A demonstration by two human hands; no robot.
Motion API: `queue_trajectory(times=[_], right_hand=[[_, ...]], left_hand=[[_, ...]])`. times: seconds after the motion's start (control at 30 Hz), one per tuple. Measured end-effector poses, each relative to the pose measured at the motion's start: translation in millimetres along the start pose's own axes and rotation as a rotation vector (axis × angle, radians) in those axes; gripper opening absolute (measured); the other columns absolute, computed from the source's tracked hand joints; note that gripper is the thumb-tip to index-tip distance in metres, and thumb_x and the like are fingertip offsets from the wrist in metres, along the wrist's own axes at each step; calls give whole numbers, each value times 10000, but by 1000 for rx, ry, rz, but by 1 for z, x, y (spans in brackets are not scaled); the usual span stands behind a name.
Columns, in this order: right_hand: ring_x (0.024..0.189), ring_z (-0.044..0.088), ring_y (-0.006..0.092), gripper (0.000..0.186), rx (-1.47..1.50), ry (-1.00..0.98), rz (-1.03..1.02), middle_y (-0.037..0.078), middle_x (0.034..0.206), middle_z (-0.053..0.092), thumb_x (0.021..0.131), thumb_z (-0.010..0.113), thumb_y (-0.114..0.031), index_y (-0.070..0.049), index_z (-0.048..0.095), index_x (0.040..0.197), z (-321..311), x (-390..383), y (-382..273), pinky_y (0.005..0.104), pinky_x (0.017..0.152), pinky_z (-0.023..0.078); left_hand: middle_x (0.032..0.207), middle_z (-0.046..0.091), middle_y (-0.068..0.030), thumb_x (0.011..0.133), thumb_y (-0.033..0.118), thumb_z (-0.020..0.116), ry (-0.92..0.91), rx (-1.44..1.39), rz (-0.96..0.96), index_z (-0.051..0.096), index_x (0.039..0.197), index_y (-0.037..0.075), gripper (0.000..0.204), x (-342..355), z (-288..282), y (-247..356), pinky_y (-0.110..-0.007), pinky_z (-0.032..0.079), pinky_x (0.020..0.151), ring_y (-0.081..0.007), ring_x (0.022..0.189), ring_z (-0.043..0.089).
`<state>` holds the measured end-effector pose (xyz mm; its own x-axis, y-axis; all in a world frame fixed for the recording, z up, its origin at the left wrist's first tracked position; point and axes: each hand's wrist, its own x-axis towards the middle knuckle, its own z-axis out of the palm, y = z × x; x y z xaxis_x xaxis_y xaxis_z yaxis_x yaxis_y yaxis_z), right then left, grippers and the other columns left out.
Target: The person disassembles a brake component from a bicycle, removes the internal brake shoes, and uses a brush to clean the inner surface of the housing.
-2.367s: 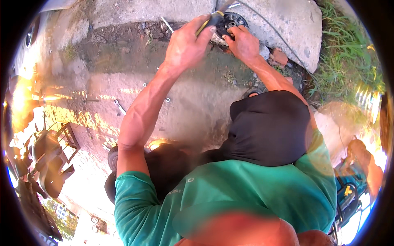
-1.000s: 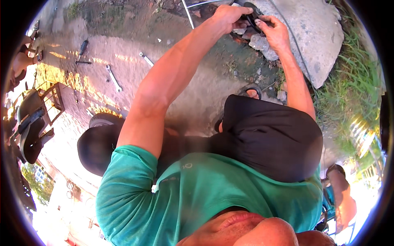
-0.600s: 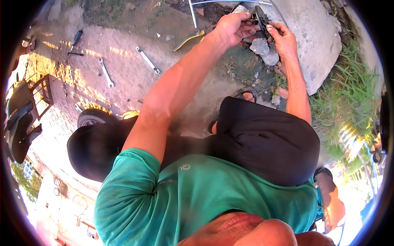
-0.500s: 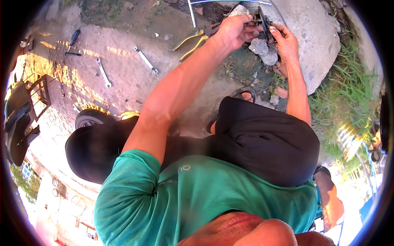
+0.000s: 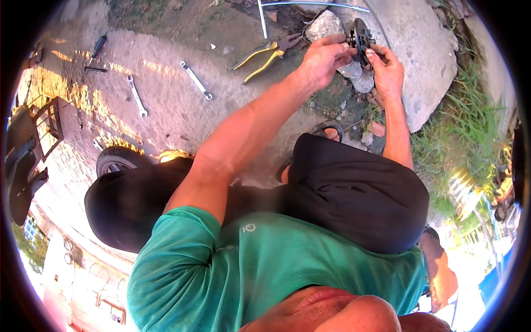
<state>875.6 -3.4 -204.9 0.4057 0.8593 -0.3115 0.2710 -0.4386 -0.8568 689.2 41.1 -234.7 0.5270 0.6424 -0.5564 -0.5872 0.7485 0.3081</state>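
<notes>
Between my two hands is a dark, round metal disc with a hub (image 5: 362,37), standing on its edge above some stones. My left hand (image 5: 325,60) grips the hub side, its fingers and thumb closed at the left of the disc. On the other side, my right hand (image 5: 387,71) pinches the disc's lower right part between thumb and fingers. Fingers partly cover the hub, so its details are hard to make out. Just left of my left hand, yellow-handled pliers (image 5: 264,60) lie with handles spread on the ground, near a pale rock (image 5: 325,25).
Two wrenches, one nearer the middle (image 5: 196,81) and one further left (image 5: 137,97), lie on the ground. A dark-handled screwdriver (image 5: 99,47) is at far left. A concrete slab (image 5: 426,55) and grass (image 5: 464,119) border the right. A wheel (image 5: 119,160) sits by my left knee.
The disc has turned, showing more of its round face, and moved slightly right. Both hands have shifted with it and still hold it. The view has moved slightly.
</notes>
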Motion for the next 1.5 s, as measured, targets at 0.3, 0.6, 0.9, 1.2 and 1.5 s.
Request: queue_trajectory(times=[0.3,0.6,0.9,1.2,1.5], right_hand=[[761,654,112,329,366,-79,-55,46,950,711,998,708,-152,26,642,1266,5,-26,-7,240,701,502],[798,646,141,453,616,-222,-203,63,990,686,950,772,-180,30,575,1300,20,-42,-41,280,745,527],[839,655,159,478,707,-298,-316,81,1020,671,938,790,-185,42,567,1295,18,-47,-78,301,769,541],[1032,647,151,512,896,-346,-148,85,1194,683,962,743,-193,5,534,1387,40,-54,-72,310,878,524],[928,612,128,385,840,-324,-33,45,1116,676,947,608,-173,-27,576,1302,51,-56,-92,287,773,482]], left_hand=[[1054,694,-121,923,11,709,22,59,122,602,1238,-2,333,-22,17,22,-367,583,738,-222,870,690],[976,711,-79,896,-45,739,-76,285,443,640,1186,-31,307,-58,34,56,-283,590,703,-120,812,670],[1005,673,-67,870,-62,780,-241,521,651,692,1115,-48,260,-92,53,95,-266,566,744,-121,853,653],[1008,651,-53,871,-68,771,-169,655,661,699,1105,-48,246,-90,45,100,-247,542,760,-104,846,636],[1012,649,-53,883,-48,766,-139,685,679,678,1075,-43,212,-89,37,96,-257,556,748,-103,834,640]])
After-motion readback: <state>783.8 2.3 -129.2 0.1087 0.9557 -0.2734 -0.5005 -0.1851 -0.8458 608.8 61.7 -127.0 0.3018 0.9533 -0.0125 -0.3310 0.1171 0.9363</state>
